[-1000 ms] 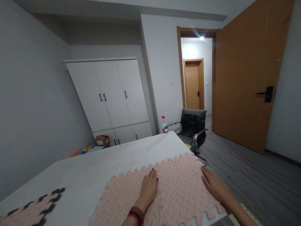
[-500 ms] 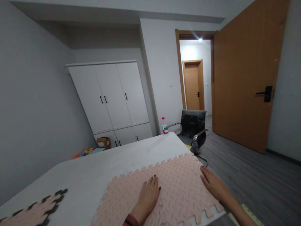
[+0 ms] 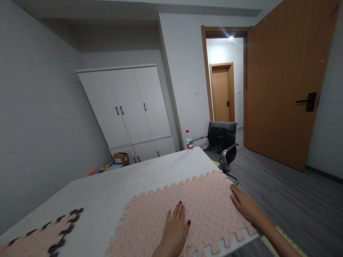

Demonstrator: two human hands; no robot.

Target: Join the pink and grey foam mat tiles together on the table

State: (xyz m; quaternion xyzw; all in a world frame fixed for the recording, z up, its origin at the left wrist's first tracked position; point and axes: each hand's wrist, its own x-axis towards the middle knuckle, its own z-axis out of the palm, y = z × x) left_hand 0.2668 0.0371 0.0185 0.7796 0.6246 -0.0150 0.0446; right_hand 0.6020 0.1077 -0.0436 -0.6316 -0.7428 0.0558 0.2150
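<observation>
A pink foam puzzle mat (image 3: 203, 200) with toothed edges lies on the white table (image 3: 107, 192), near its right edge. My left hand (image 3: 175, 228) rests flat on the mat's near middle, fingers stretched out. My right hand (image 3: 245, 205) lies flat on the mat's right edge, fingers pointing away from me. Neither hand holds anything. At the table's near left corner lies another pink mat piece (image 3: 37, 237) with dark edge teeth.
A water bottle (image 3: 189, 141) stands at the table's far corner. A black office chair (image 3: 223, 144) sits beyond the table on the grey floor. White cupboards (image 3: 128, 107) line the back wall, with a cardboard box (image 3: 120, 157) and colourful toys (image 3: 100, 169) below. A wooden door (image 3: 284, 85) stands open.
My left hand has slid back toward me on the mat. The right hand stays at the mat's right edge. The view has shifted slightly.
</observation>
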